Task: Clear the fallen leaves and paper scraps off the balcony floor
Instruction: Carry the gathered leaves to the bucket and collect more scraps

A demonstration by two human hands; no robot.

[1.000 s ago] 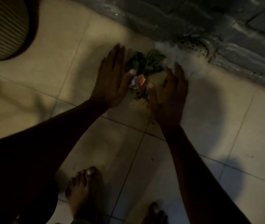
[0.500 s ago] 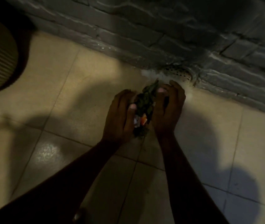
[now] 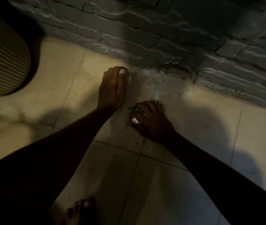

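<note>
While the person bends over the beige tiled balcony floor [image 3: 51, 88], the right hand [image 3: 151, 122] lies low on a tile with its fingers curled around a small clump of dark green leaves and white paper scraps [image 3: 133, 118]. The clump sticks out at the left side of this hand and touches the floor. A few dark crumbs [image 3: 137, 142] lie just below it, near a tile joint.

The left hand [image 3: 112, 88] is beside it, closer to the wall, and apart from the clump. Its fingers are bent inward and the thumb lies along them, but if something is inside cannot be told.

A dark grey brick wall [image 3: 161, 30] runs behind, with a perforated drain cover [image 3: 177, 71] at its foot. A ribbed beige round container [image 3: 2, 62] stands at left, and a bare foot [image 3: 80, 210] shows below.
</note>
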